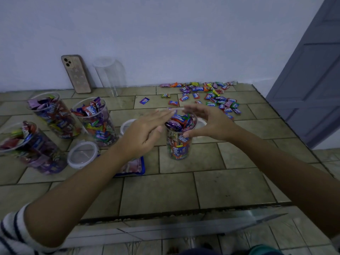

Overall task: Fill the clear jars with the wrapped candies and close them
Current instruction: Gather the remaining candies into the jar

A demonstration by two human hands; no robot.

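A clear jar (179, 142) full of wrapped candies stands open in the middle of the tiled counter. My right hand (207, 122) curves around its rim from the right, thumb on the jar's front and fingers arched over the far side. My left hand (147, 129) hovers at the rim's left with straight fingers, holding nothing. Three more filled jars (53, 115) (97, 122) (31, 146) stand uncovered on the left. Loose wrapped candies (211, 96) lie scattered at the back right. An empty clear jar (110, 76) stands by the wall.
A clear lid (82, 154) lies left of my left arm, another lid (127, 126) sits behind my left hand. A phone (76, 73) leans on the wall. A blue tray (137, 168) lies under my left forearm. The counter's edge runs right and front.
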